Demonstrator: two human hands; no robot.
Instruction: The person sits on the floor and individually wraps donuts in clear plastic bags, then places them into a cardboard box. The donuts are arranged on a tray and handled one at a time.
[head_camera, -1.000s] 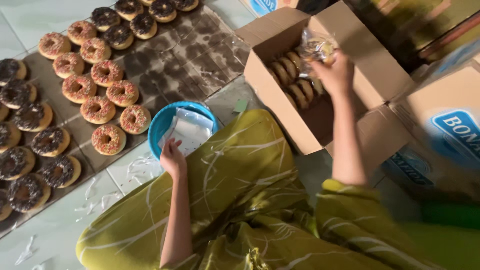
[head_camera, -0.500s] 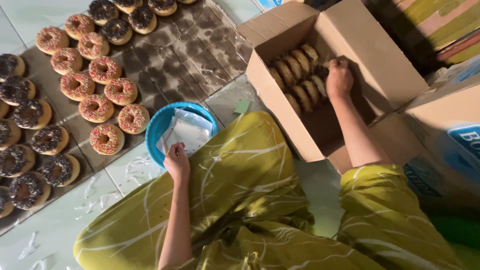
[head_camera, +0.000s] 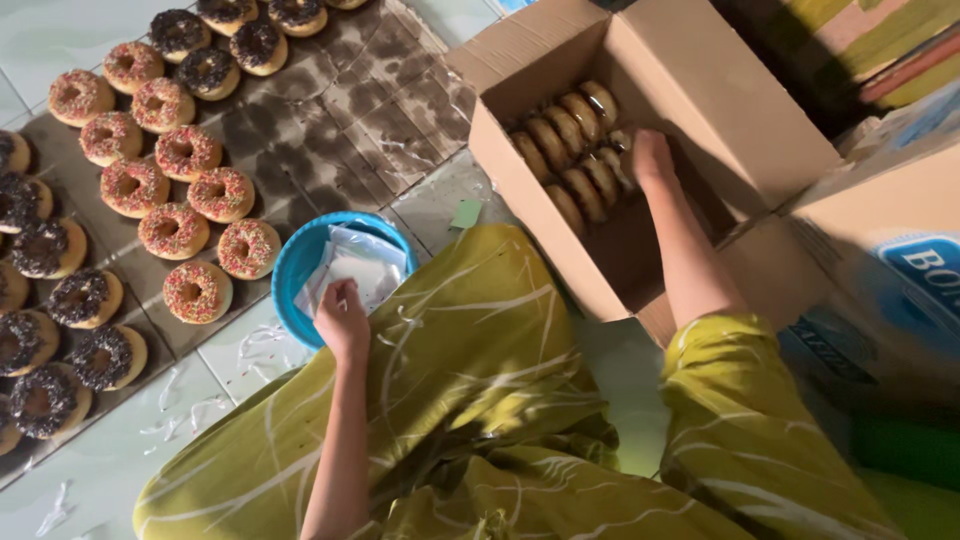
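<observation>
right hand (head_camera: 652, 160) reaches into the open cardboard box (head_camera: 740, 120) at upper right, fingers down among the bagged donuts (head_camera: 570, 140); whether it grips one cannot be told. left hand (head_camera: 343, 320) pinches clear plastic bags (head_camera: 352, 265) in the blue bowl (head_camera: 290, 262) at centre left. sprinkled donuts (head_camera: 170, 190) lie on greasy cardboard (head_camera: 350, 110), upper left.

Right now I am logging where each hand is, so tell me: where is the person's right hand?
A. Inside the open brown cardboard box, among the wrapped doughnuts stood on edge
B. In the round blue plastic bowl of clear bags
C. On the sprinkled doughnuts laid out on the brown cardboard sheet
A: the right hand reaches into the open brown cardboard box, against the rows of wrapped doughnuts; the left hand is at the round blue plastic bowl.
</observation>
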